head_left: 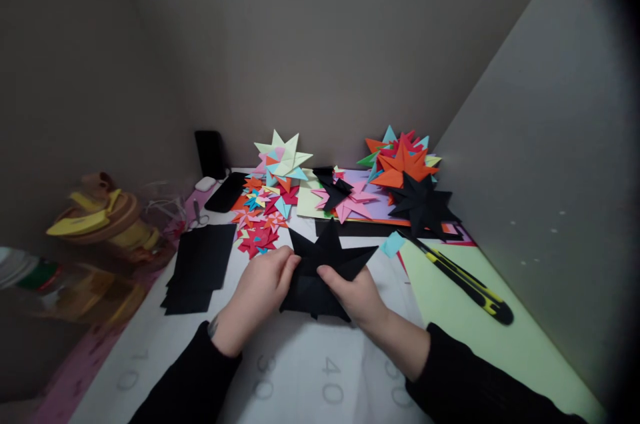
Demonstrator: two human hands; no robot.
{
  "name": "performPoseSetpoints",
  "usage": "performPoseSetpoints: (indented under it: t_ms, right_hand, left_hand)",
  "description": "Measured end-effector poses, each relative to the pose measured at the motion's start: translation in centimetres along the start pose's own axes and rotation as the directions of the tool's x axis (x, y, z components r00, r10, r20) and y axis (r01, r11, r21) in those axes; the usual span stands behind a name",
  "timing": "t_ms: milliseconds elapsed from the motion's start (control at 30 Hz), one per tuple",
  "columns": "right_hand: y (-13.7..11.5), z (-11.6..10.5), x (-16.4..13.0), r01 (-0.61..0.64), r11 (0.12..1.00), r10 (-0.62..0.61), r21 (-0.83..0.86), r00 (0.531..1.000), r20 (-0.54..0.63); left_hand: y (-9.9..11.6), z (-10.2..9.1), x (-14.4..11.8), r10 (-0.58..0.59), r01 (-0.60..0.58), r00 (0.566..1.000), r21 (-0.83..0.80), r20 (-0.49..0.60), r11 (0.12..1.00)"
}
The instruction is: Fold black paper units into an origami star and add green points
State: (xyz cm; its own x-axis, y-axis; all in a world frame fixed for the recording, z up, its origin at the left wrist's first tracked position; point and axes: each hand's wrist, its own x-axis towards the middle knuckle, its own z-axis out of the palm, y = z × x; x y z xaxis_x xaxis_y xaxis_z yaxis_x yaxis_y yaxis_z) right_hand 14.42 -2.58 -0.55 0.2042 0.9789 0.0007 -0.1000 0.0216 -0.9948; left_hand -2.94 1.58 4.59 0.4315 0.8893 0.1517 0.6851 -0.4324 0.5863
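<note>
A black folded paper star (325,271) is being held over the white cutting mat (300,371) by both hands, the left hand (260,294) and right hand (357,297) each pinching an edge with fingers closed. Black paper sheets (197,267) are lying left of the star; a yellow-black utility knife (465,281) is lying to its right.

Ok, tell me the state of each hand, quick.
Left hand: shut on the black folded paper star.
Right hand: shut on the same star.
</note>
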Motion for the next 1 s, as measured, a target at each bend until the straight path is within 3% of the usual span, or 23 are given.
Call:
performPoseSetpoints:
  t_ms: [167, 333, 467, 633, 1000]
  right_hand:
    - [0.2, 0.0, -0.1, 0.027, 0.999, -0.027, -0.039, 1.000, -0.014]
    - [0.1, -0.1, 0.0, 0.051, 0.997, -0.052, -0.064, 0.998, -0.018]
    - [0.2, -0.1, 0.2, 0.046, 0.999, -0.047, -0.017, 0.997, -0.057]
    - [0.7, 0.0, 0.5, 0.000, 0.991, 0.002, 0.131, 1.000, -0.013]
    - [0.8, 0.1, 0.4, -0.089, 0.981, 0.080, 0.175, 0.995, 0.058]
  left_hand:
    - [-0.1, 0.2, 0.0, -0.098, 0.075, 0.992, -0.245, -0.081, 0.967]
    - [0.3, 0.2, 0.0, -0.053, 0.026, 0.991, -0.215, -0.120, 0.976]
    - [-0.1, -0.3, -0.1, -0.071, 0.044, 0.995, -0.318, -0.072, 0.947]
    - [-0.8, -0.6, -0.1, -0.243, 0.227, 0.970, -0.463, 0.026, 0.857]
    - [-0.5, -0.1, -0.1, -0.175, 0.149, 0.984, -0.393, -0.030, 0.907]
